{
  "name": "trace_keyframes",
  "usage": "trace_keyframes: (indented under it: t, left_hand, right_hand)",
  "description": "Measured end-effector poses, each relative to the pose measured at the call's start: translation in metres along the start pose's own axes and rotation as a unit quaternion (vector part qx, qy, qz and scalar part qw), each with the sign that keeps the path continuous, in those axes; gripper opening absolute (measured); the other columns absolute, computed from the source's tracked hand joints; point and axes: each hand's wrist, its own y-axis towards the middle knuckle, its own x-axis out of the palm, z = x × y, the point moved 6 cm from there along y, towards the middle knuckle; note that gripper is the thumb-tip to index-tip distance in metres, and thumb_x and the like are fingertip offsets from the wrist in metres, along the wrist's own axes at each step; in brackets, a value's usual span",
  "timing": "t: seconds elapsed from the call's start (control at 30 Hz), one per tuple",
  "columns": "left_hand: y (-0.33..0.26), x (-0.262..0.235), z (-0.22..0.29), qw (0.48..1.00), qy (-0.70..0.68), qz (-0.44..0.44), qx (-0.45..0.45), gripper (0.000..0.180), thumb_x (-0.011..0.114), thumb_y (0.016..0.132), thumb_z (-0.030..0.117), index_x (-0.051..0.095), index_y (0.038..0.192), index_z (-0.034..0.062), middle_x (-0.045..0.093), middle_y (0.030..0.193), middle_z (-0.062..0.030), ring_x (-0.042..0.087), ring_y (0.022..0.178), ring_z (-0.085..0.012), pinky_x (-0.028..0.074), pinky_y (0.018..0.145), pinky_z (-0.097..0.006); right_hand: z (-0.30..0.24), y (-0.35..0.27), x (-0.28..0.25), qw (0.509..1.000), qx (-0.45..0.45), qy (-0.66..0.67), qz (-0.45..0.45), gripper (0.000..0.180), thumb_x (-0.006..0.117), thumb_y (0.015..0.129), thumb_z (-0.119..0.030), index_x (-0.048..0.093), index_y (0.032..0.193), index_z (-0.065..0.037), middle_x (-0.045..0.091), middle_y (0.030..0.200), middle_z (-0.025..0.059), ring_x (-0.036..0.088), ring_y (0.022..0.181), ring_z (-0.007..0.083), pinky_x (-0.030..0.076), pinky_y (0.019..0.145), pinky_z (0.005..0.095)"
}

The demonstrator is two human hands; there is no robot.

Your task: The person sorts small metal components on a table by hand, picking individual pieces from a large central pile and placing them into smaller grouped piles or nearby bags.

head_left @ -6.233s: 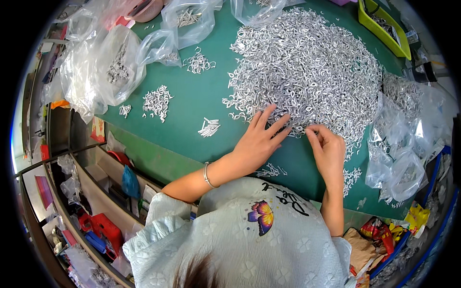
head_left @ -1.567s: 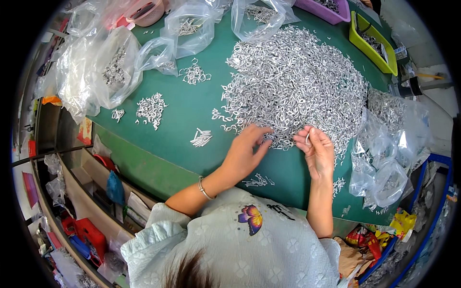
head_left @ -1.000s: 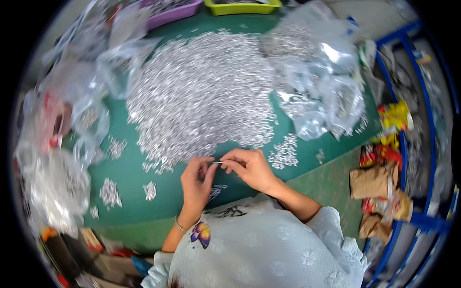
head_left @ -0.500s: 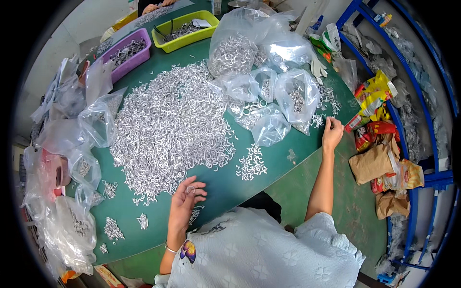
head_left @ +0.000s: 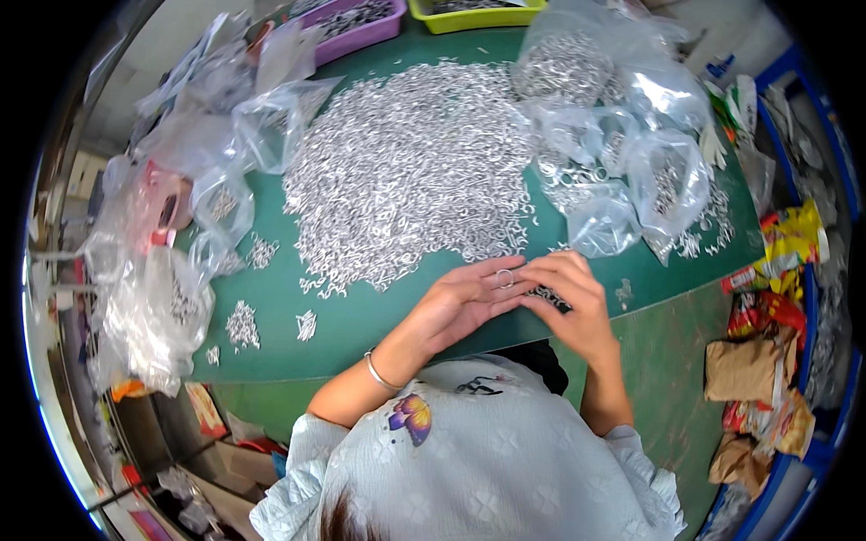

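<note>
Palm up, my left hand (head_left: 465, 302) is low over the table's near edge, fingers pointing right. A thin silver metal ring (head_left: 505, 279) rests against its fingers. My right hand (head_left: 577, 302) meets it there, fingers bent and thumb drawn in, the fingertips at the left fingers; whatever they pinch is too small to make out. A small pile of silver metal pieces (head_left: 548, 295) shows partly between and behind the hands. Farther off spreads a large heap of small silver hook-shaped pieces (head_left: 406, 171).
Clear plastic bags of metal parts (head_left: 667, 171) stand right of the heap, more bags (head_left: 149, 316) at left. Small piles (head_left: 242, 325) lie on the green table (head_left: 271, 361). A purple bin (head_left: 361, 27) and a yellow-green bin (head_left: 478, 18) are at the back. Packages (head_left: 744, 370) sit by blue shelving.
My right hand has come left from beside the bags to meet my left hand. My left hand has moved right with the ring. The view has shifted, so the table sits differently in it.
</note>
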Motion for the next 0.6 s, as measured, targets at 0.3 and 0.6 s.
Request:
trace_keyframes:
  t: [0.3,0.6]
  left_hand:
    - [-0.007,0.001,-0.004,0.999,0.053,-0.002,0.001,0.051,0.046,0.09,0.006,0.032,0.137,-0.0094,0.045,0.134,-0.0209,0.044,0.127,-0.0268,0.033,0.108,-0.038]
    - [-0.043,-0.04,0.015,0.978,0.165,0.109,0.07,0.035,0.049,0.095,0.011,0.046,0.126,-0.004,0.057,0.12,-0.0166,0.056,0.113,-0.0251,0.042,0.099,-0.035]
  right_hand:
    - [0.011,-0.003,0.026,1.0,-0.002,-0.014,0.01,0.011,0.065,0.075,0.001,0.064,0.086,0.0,0.062,0.091,0.0088,0.057,0.081,0.0263,0.044,0.073,0.0346]
    - [0.036,0.004,-0.029,0.984,0.132,-0.022,0.122,0.004,0.061,0.083,0.0,0.062,0.086,0.002,0.061,0.083,0.0096,0.056,0.068,0.0166,0.045,0.062,0.027]
